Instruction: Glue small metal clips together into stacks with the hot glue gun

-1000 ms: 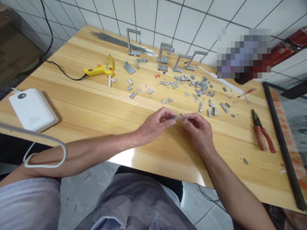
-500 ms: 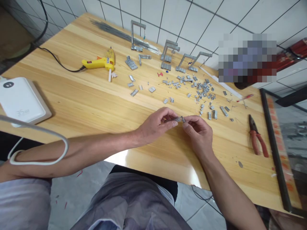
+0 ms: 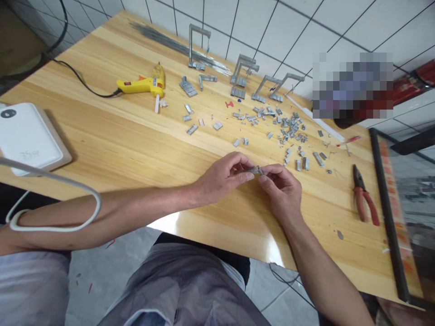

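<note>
Over the front part of the wooden table (image 3: 136, 149), my left hand (image 3: 226, 178) pinches a small grey metal piece (image 3: 255, 170) between thumb and fingers. My right hand (image 3: 282, 188) is closed on the right end of the same piece, so the fingertips of both hands nearly meet. Fingers hide much of the piece. Beyond the hands lies a scattered pile of small grey metal pieces (image 3: 290, 127). Several grey upright frames, among them a tall one (image 3: 190, 45), stand along the back edge.
A yellow glue gun (image 3: 141, 85) with a black cord lies at the back left. The white power bank (image 3: 34, 138) is at the left, its cable looping over my left forearm. Red-handled pliers (image 3: 364, 199) and a black-framed panel (image 3: 387, 217) are at the right.
The camera view has shifted slightly. Both hands keep their grip on the grey piece, almost unmoved.
</note>
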Motion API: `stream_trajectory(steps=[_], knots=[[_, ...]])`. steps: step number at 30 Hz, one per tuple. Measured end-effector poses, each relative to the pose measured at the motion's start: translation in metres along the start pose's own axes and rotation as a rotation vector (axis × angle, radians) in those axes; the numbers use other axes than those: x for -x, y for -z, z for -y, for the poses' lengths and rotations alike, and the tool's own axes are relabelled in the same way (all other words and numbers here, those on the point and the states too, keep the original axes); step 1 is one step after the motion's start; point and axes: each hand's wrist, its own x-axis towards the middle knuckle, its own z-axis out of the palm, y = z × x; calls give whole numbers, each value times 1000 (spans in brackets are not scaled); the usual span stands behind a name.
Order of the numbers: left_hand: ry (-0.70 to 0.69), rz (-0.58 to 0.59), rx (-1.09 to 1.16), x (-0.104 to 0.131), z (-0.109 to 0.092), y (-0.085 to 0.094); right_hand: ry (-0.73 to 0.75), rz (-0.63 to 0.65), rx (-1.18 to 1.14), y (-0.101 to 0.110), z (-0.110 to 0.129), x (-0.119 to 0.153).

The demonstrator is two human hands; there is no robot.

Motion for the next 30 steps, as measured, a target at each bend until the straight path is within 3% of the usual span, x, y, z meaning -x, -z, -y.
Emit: stream_trajectory(steps=[30], knots=[[-12, 2, -31, -1, 0, 0, 27, 8, 29, -1, 3, 0]])
